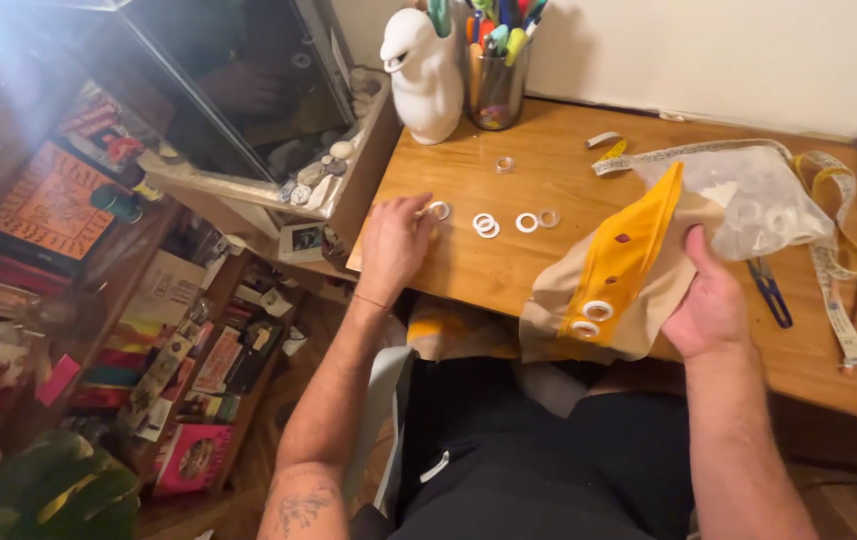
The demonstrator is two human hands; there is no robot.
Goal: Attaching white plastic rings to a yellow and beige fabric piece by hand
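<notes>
My left hand [394, 243] rests on the wooden desk [469, 265], fingertips touching a white plastic ring [440, 210]. More white and clear rings [488, 225] lie in a row just right of it, and one clear ring [505, 164] sits farther back. My right hand [712, 305] grips a piece of yellow and beige fabric [617, 270] with two white rings set in its yellow band near the desk's front edge. A clear plastic bag [759, 205] of rings lies over the fabric's top.
A white animal-shaped figurine [424, 75] and a cup of pens [497, 80] stand at the desk's back. A measuring tape [834, 250] and small blue snips [771, 290] lie at right. A glass tank [249, 90] and shelves of books [99, 300] stand left.
</notes>
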